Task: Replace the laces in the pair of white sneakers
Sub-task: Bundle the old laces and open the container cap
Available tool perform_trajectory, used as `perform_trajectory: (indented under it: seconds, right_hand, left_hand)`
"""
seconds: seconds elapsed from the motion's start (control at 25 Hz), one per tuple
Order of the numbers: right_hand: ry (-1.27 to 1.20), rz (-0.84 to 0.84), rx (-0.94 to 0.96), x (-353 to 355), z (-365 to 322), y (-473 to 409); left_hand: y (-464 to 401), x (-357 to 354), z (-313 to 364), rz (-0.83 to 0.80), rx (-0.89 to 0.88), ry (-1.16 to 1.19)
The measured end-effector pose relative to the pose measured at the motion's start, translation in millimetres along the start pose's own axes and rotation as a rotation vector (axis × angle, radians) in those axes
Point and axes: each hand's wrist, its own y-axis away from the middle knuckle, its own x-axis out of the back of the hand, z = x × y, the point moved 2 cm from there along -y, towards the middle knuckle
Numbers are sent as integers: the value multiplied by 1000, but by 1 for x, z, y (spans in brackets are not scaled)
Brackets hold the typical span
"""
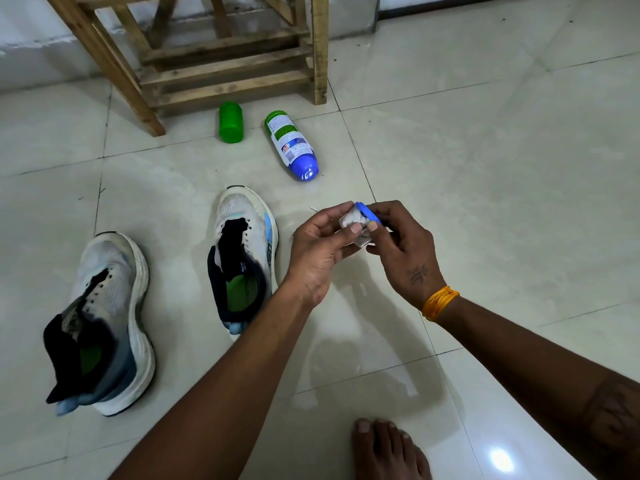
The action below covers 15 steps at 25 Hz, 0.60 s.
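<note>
Glossy floor tiles, two laceless sneakers at lower left. Mid-frame, left hand and right hand fingers pinch a small lace packet — soft, light, crinkly; best held by its edges.

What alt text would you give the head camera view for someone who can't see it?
Both hands, left hand and right hand, hold a small clear packet of white laces with a blue tab above a tiled floor. Two unlaced white sneakers stand to the left; a green cap and a bottle lie beyond, near a wooden stool.
</note>
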Motion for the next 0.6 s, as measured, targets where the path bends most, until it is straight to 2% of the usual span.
perform_trajectory:
  seconds: [0.16,0.32,0.48,0.6]
  right_hand:
    - [105,-33,71,0,4,2]
    - [259,-127,185,-3,7,4]
    - [441,-27,281,-2,20,2]
    - [425,-69,263,-1,27,-1]
  left_hand:
    - [4,-3,-5,61,5,9]
    - [2,-4,-3,29,36,9]
    - [-1,-11,4,32,150,-23]
    - [-7,-9,7,101,223,-74]
